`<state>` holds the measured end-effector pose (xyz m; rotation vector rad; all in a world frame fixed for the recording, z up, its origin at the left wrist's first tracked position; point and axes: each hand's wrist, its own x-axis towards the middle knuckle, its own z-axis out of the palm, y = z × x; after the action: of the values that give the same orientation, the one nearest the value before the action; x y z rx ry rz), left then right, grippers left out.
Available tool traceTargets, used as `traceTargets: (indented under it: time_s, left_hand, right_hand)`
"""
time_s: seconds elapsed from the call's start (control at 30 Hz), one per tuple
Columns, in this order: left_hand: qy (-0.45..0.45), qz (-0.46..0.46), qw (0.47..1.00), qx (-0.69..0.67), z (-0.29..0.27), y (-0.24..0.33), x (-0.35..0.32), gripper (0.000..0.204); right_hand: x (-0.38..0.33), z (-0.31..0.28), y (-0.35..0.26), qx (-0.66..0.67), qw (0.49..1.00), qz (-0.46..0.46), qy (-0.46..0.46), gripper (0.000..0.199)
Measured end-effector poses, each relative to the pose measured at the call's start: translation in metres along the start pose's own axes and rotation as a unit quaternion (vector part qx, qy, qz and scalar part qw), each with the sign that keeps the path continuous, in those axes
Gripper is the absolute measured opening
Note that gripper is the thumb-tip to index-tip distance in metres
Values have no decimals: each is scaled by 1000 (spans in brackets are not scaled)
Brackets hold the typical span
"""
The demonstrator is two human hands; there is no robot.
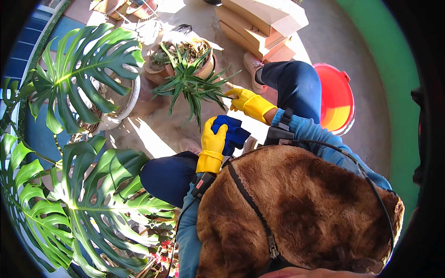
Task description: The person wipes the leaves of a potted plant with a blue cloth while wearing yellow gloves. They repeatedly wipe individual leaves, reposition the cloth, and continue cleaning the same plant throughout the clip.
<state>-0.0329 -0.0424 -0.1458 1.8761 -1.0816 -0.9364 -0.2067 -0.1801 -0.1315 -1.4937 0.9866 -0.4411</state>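
Observation:
My left hand [213, 140], in a yellow rubber glove, is closed on a bunched dark blue cloth [237, 135] held above my lap. My right hand [251, 104], in a matching glove, reaches to the right side of a spiky green aloe plant [189, 82]. Its thumb and fingers close around the outer end of one aloe leaf; the exact contact is partly hidden. The cloth and the plant are apart. Long toothed leaves spread out from the aloe over its brown pot [206, 69].
Large monstera leaves [74, 76] crowd the left side, above a white-rimmed pot [134, 99]. A red bucket [331, 92] stands right of my knee. Stacked cardboard boxes [252, 32] sit beyond my foot. Pink flowers [162, 252] show at lower left.

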Motion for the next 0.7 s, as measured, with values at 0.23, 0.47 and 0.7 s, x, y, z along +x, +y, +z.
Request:
traceTargets:
  time_s: [0.23,0.47,0.7]
  left_hand:
    - [111,79,990,-21,27,-2,33,39]
    - [177,-38,983,44,49,-19,70,56]
    - [160,-86,982,52,51,-12,89,64]
  right_hand:
    - [-2,-8,17,-19,994,-110,-14,36]
    - [3,-3,18,145,985,-65,-64,43]
    - [-4,-11,-15,39,992,56,-102,48]
